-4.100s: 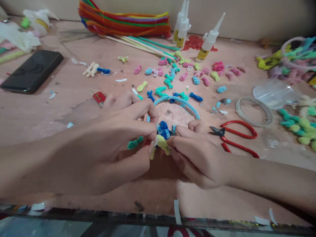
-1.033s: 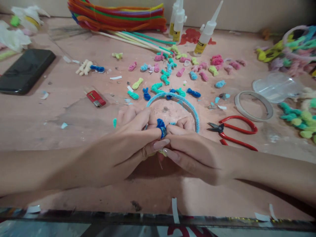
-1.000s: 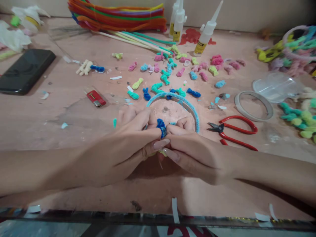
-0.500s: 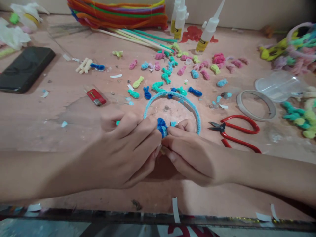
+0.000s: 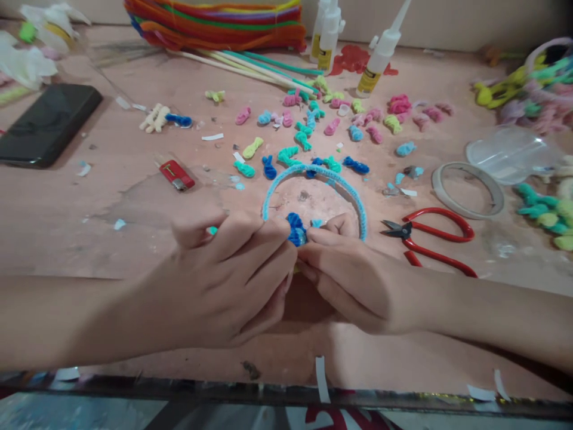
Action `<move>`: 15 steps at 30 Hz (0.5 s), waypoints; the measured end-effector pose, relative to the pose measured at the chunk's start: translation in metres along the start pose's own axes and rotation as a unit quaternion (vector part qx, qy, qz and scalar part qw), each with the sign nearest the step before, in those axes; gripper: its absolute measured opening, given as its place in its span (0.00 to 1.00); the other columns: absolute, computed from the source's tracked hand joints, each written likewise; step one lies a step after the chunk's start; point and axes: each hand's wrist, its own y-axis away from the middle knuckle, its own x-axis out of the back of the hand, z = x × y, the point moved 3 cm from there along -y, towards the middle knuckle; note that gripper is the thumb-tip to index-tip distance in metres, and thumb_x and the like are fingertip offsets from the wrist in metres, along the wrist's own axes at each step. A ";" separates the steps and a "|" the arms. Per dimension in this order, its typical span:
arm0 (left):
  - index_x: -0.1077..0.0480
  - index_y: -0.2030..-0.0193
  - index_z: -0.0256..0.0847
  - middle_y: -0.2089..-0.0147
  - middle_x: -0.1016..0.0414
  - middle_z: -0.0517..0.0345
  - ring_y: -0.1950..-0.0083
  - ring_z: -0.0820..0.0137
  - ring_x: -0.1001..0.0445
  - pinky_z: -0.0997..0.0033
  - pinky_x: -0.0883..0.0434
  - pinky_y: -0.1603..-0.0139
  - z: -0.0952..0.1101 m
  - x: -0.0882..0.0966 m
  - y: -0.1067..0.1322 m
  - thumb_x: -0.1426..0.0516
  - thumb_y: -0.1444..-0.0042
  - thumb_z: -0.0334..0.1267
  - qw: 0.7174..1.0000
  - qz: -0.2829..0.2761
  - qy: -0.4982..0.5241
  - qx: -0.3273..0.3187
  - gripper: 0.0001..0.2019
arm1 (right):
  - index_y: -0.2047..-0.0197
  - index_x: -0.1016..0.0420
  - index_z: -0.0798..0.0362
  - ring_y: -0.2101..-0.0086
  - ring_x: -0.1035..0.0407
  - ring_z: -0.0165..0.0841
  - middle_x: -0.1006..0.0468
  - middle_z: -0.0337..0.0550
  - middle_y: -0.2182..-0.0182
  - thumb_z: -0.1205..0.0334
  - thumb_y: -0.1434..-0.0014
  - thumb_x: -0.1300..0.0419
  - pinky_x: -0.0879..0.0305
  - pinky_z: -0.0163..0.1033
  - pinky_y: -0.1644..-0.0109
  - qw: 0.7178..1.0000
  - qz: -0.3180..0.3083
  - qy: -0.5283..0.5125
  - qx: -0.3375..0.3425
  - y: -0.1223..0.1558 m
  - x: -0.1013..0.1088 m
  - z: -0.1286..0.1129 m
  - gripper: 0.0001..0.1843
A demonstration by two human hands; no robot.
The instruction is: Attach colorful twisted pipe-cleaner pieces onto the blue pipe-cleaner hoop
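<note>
My left hand [image 5: 242, 275] and my right hand [image 5: 353, 269] meet at the front middle of the table, both with fingers closed. Between their fingertips shows a dark blue twisted pipe-cleaner piece [image 5: 295, 229], partly covered. Hardly visible below it, at the fingertips, is a bit of yellow. A light blue fuzzy headband [image 5: 316, 171] arches behind the hands; its lower ends are hidden by them. Beside my right knuckles pokes a small light blue tip [image 5: 316, 223]. A scrap of green [image 5: 212, 230] shows by my left hand.
Several small twisted pipe-cleaner pieces [image 5: 302, 141] lie scattered beyond. Red-handled snips [image 5: 441, 227], a tape roll [image 5: 468, 190] and a clear plastic cup [image 5: 510, 156] lie right. A red lighter [image 5: 176, 175] and black phone [image 5: 49, 125] lie left; glue bottles [image 5: 378, 63] and a pipe-cleaner bundle [image 5: 219, 27] stand behind.
My hands have shifted slightly, and the left hand has rolled a little so its fingertips are more hidden. The blue piece stays between the fingers. The whole view has moved slightly.
</note>
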 end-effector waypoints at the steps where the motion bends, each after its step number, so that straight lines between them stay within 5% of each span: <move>1: 0.27 0.51 0.36 0.56 0.23 0.47 0.56 0.57 0.23 0.56 0.29 0.63 -0.001 0.001 0.000 0.53 0.28 0.40 1.000 0.001 -0.003 0.008 0.16 | 0.64 0.39 0.50 0.69 0.44 0.33 0.34 0.39 0.69 0.70 0.29 0.53 0.44 0.43 0.62 1.000 0.002 0.017 0.002 0.000 0.000 -0.002 0.10; 7: 0.26 0.51 0.34 0.52 0.22 0.40 0.54 0.50 0.21 0.50 0.31 0.64 0.003 0.002 0.002 0.53 0.29 0.34 0.999 -0.047 0.005 -0.013 0.15 | 0.65 0.40 0.50 0.68 0.43 0.33 0.34 0.40 0.69 0.71 0.31 0.50 0.45 0.45 0.61 0.996 0.045 0.074 0.017 0.004 -0.008 -0.007 0.10; 11: 0.25 0.49 0.32 0.52 0.22 0.42 0.55 0.53 0.21 0.51 0.29 0.63 0.001 0.003 -0.002 0.52 0.28 0.33 0.999 -0.030 0.033 -0.006 0.14 | 0.63 0.38 0.49 0.69 0.43 0.34 0.33 0.40 0.69 0.67 0.30 0.52 0.46 0.46 0.61 0.994 0.100 0.051 -0.015 0.010 -0.017 -0.001 0.08; 15: 0.25 0.50 0.34 0.51 0.21 0.49 0.48 0.58 0.19 0.58 0.23 0.50 -0.003 0.002 -0.005 0.54 0.26 0.31 0.997 -0.004 0.080 -0.001 0.16 | 0.65 0.38 0.49 0.71 0.44 0.34 0.33 0.40 0.71 0.66 0.30 0.52 0.49 0.46 0.63 0.994 0.080 0.058 -0.041 0.007 -0.016 -0.001 0.09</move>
